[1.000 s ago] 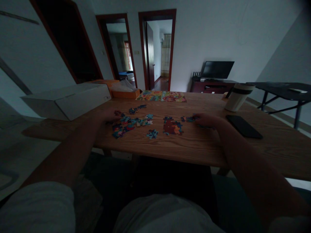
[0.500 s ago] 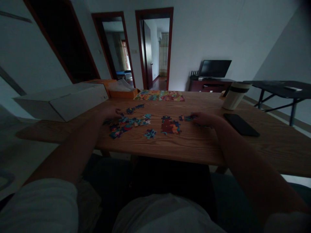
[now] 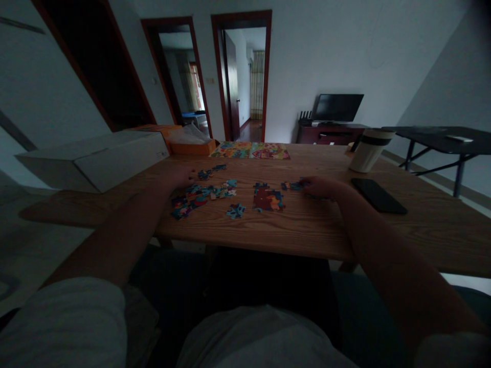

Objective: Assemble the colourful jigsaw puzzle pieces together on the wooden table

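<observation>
Loose jigsaw pieces (image 3: 209,192) lie in a heap left of centre on the wooden table, with a smaller cluster of blue pieces (image 3: 210,172) behind. My left hand (image 3: 179,178) hovers at the heap's left edge, its fingers apart and no piece visible between them. A partly joined puzzle section (image 3: 268,198), brown with an orange figure, lies in the middle. To its right, my right hand (image 3: 321,187) has curled fingers on a puzzle piece in a small row of pieces (image 3: 290,186); the palm hides part of that row. One joined clump (image 3: 236,210) sits nearer the front edge.
A colourful picture sheet (image 3: 251,150) lies at the table's far edge beside an orange box lid (image 3: 194,148) holding clear plastic. A long white box (image 3: 95,158) stands at left. On the right are a black phone (image 3: 378,195) and a cream cup (image 3: 370,152).
My left hand has moved slightly right and away from me, towards the small blue cluster. My right hand stays over the same pieces. The view has shifted slightly.
</observation>
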